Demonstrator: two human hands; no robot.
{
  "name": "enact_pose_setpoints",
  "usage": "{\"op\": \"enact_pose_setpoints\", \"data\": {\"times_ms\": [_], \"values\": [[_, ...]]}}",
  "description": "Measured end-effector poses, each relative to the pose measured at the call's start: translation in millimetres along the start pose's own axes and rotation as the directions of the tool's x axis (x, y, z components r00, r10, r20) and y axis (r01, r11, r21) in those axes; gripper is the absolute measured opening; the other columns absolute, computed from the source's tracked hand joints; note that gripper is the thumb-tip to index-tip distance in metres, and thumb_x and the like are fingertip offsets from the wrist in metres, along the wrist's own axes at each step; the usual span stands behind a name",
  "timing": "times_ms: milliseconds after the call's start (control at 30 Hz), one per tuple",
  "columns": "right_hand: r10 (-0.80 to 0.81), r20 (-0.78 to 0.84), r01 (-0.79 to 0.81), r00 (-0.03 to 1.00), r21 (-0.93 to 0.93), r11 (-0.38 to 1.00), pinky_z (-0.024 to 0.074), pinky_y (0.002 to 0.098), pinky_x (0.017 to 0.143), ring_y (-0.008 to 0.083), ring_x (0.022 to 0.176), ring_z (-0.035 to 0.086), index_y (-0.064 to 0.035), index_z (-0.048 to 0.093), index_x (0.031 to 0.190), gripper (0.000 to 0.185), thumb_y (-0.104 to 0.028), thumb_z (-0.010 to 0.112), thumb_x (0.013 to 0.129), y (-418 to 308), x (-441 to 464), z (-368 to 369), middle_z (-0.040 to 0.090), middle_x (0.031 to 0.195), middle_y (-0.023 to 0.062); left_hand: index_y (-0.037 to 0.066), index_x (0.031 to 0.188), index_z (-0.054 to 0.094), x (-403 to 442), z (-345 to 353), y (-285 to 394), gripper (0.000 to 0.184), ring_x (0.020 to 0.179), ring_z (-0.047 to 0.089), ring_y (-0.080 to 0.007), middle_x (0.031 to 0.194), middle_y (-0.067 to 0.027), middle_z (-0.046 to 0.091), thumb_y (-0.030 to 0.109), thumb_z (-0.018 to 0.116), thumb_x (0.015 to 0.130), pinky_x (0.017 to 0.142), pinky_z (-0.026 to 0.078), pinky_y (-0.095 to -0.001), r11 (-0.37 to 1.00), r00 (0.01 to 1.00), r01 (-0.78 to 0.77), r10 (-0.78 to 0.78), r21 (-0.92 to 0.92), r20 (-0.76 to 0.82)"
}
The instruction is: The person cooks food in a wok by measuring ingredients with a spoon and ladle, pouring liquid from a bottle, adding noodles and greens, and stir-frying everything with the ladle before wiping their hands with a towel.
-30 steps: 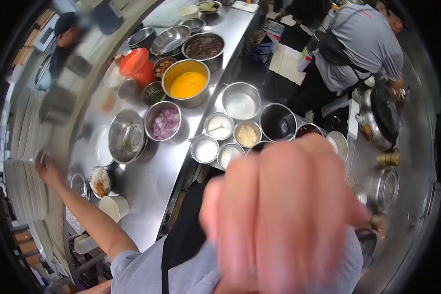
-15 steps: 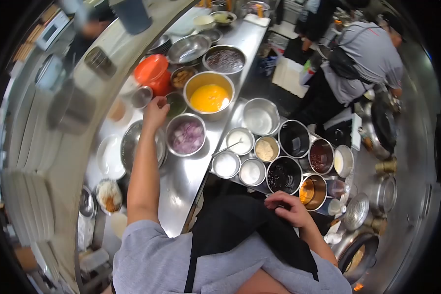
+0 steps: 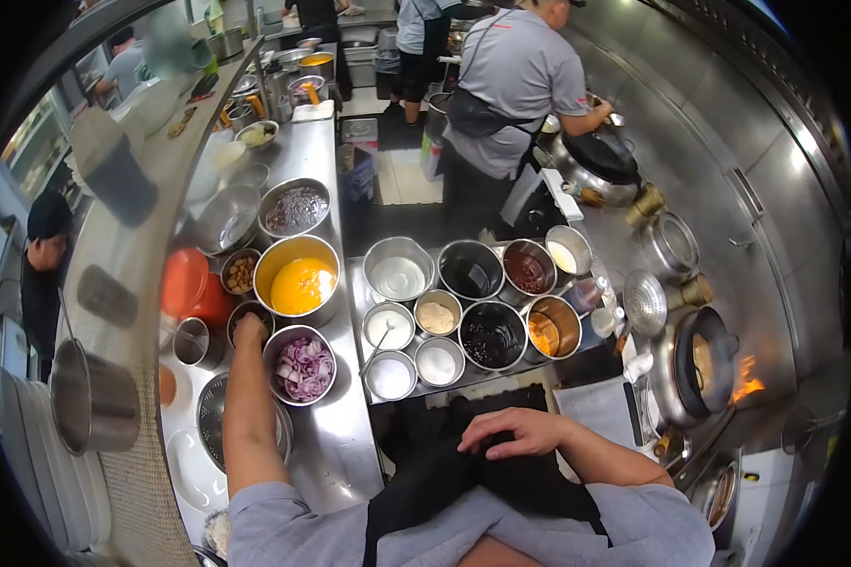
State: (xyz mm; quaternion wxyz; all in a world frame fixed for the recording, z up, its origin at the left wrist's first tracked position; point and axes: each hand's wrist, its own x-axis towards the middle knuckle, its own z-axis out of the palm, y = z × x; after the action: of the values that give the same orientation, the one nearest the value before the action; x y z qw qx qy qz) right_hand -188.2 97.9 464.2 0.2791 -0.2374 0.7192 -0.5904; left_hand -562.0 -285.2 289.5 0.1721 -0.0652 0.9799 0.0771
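Since the frame half a second ago, the left hand (image 3: 250,331) is shifting from the edge of a small round steel bowl with dark contents (image 3: 268,314) to its mouth, fingers pointing down; the right hand (image 3: 512,433) is now hanging farther from the pots.

Grip, left: fingertips are dipping inside the bowl and hiding from view; cannot tell whether they are pinching anything. Grip, right: fingers are bending loosely, thumb standing apart from them, in front of the black apron (image 3: 421,491).

Around the bowl: a deep steel pot of yellow liquid (image 3: 298,248) is standing just beyond it to the right, and a steel pot of chopped purple onion (image 3: 298,333) is sitting nearer the body. Beyond the bowl, a smaller steel bowl of brown pieces (image 3: 242,255) is standing near an orange-red plastic container (image 3: 187,283). Left forearm is passing above a perforated steel colander (image 3: 213,416). All are resting on the steel counter (image 3: 338,444).

Farther out: a steel pot of glossy black liquid (image 3: 494,304) is standing beyond the right hand; orange flame (image 3: 747,383) is burning beside a dark-rimmed wok (image 3: 695,364). Beyond, a co-worker in a grey shirt (image 3: 520,71) is leaning over another stove.
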Motion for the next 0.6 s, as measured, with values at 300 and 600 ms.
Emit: {"op": "enact_pose_setpoints", "data": {"times_ms": [300,600], "values": [[0.293,-0.290,-0.331,0.911,-0.092,0.939,0.0480,0.0328,0.089,0.0174,0.101,0.060,-0.0106,0.058,0.128,0.036,-0.020,0.061,0.093,78,-65,-4,0.064,0.107,0.0071,0.004,0.112,0.064,74,51,-49,0.029,0.110,0.061,-0.0399,0.115,-0.0243,0.064,0.014,0.060,0.085,0.091,0.050,-0.0489,0.986,0.972,-0.164,0.164,0.015,-0.167],[0.464,-0.883,-0.828,0.066,0.211,0.520,0.0522,0.0402,0.069,0.0246,0.075,0.065,-0.0090,0.069,0.109,0.032,-0.022,0.064,0.080,270,-327,76,0.069,0.084,0.0133,-0.011,0.095,0.062,130,39,-93,0.034,0.082,0.062,-0.0460,0.087,-0.0343,0.063,0.021,0.057,0.085,0.074,0.048,-0.0505,0.732,0.710,-0.655,0.681,0.188,-0.179]]}}
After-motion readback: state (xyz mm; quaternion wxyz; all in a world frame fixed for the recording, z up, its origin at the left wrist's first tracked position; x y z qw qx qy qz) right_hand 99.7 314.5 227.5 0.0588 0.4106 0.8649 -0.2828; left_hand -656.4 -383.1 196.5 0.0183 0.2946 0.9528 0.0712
